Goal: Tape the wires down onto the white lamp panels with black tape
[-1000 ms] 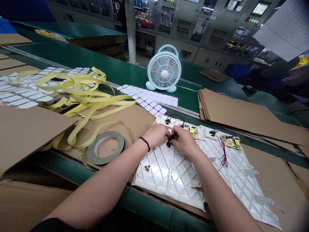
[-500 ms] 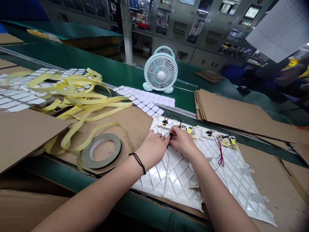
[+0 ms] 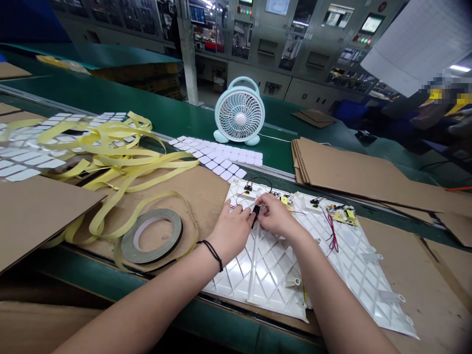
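A white ribbed plastic panel [image 3: 239,275] lies in front of me, with a small circuit board and thin wires along its far edge. Both my hands meet over its upper part around a small black strip [image 3: 255,212] that looks like tape. My right hand [image 3: 275,214] pinches the strip between thumb and forefinger. From the other side, my left hand [image 3: 234,228] has its forefinger side closed against the strip, its other fingers resting on the panel. The left thumb is hidden. A second white panel [image 3: 354,265] with red wires lies alongside on the right.
Left of the panels are a tape roll [image 3: 129,246], tangled yellow strips [image 3: 125,157] and sheets of white pads [image 3: 221,160]. A light-blue fan [image 3: 239,118] stands behind. Cardboard sheets [image 3: 354,172] lie at the right, another cardboard piece [image 3: 44,211] at the left.
The view has shifted slightly, so everything sits a little lower and further left. More of the black strip shows between my fingers. The panels stay in place.
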Motion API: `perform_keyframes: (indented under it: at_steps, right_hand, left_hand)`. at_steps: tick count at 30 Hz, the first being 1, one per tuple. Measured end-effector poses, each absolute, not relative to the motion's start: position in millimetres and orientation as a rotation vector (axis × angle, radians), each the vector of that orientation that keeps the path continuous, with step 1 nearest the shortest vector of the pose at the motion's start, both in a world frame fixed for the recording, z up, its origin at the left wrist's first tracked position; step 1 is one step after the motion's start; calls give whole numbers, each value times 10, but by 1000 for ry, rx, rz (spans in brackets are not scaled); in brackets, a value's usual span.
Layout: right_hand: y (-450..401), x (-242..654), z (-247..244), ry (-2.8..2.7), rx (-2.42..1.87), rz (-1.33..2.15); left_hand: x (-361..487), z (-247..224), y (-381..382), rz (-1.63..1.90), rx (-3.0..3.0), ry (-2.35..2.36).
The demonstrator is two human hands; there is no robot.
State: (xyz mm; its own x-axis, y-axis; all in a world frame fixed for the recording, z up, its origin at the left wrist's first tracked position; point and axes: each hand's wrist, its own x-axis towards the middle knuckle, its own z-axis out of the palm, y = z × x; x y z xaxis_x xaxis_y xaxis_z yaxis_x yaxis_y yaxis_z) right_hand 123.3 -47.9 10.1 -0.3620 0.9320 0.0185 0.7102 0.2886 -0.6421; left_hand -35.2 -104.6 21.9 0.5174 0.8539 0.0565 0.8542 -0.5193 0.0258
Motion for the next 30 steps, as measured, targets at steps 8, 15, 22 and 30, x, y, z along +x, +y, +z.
perform_keyframes:
  at_steps: [8, 15, 22, 30]
  right_hand:
    - [-461, 1150, 129, -2132, -1517, 586]
    - [-383, 1131, 97, -2167, -1550, 685]
    - [-319, 1115, 91, -2120, -1648, 827]
    - [-337, 1095, 119, -2118, -1700, 842]
  left_hand:
    - [-241, 208, -1157, -90, -2606, -1503]
    - [-282, 144, -1076, -105, -2703, -1307]
    - [-477, 168, -973, -183, -2836, -1212]
    - [-412, 192, -888, -254, -2835, -1333]
